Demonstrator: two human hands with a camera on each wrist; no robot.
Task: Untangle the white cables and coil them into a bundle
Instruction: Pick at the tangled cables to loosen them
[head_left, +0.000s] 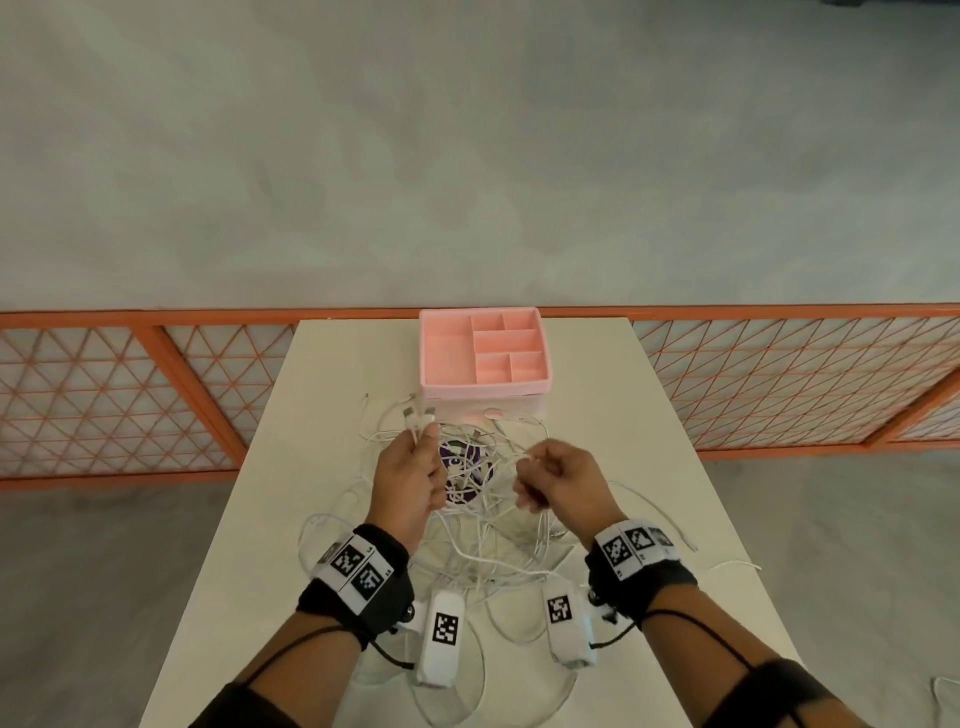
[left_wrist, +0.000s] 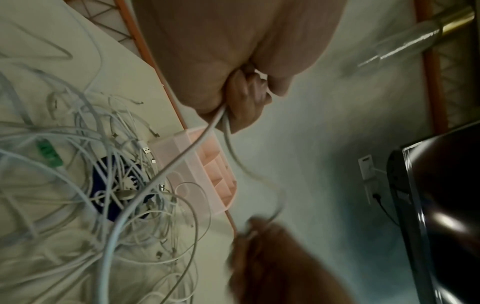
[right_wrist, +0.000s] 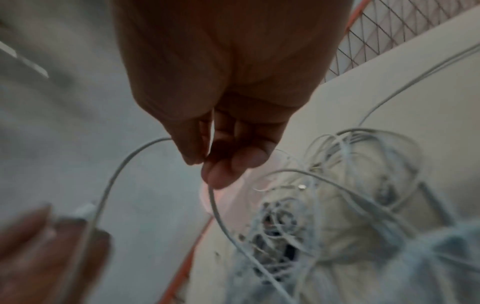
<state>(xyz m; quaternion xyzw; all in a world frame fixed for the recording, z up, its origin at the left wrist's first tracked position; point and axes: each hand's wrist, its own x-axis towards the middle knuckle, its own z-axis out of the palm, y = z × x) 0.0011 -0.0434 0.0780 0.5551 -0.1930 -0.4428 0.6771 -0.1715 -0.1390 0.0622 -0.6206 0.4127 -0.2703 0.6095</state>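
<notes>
A tangle of white cables (head_left: 483, 499) lies in the middle of the white table (head_left: 322, 415), over a purple round sticker (head_left: 462, 467). My left hand (head_left: 410, 467) is raised above the heap and grips two cable ends, their USB plugs (head_left: 418, 415) sticking up past the fingers. The left wrist view shows the fingers (left_wrist: 246, 96) curled round those two strands. My right hand (head_left: 550, 483) pinches a single white cable (right_wrist: 114, 176) between thumb and fingertips (right_wrist: 221, 172) just right of the heap. That strand arcs across to my left hand (right_wrist: 39, 246).
A pink compartment organiser (head_left: 483, 353) stands at the table's far edge, close behind the cables. Loose strands trail toward the right edge (head_left: 727, 564) and the near edge. An orange lattice railing (head_left: 156, 395) runs behind the table. A dark monitor (left_wrist: 436, 205) shows in the left wrist view.
</notes>
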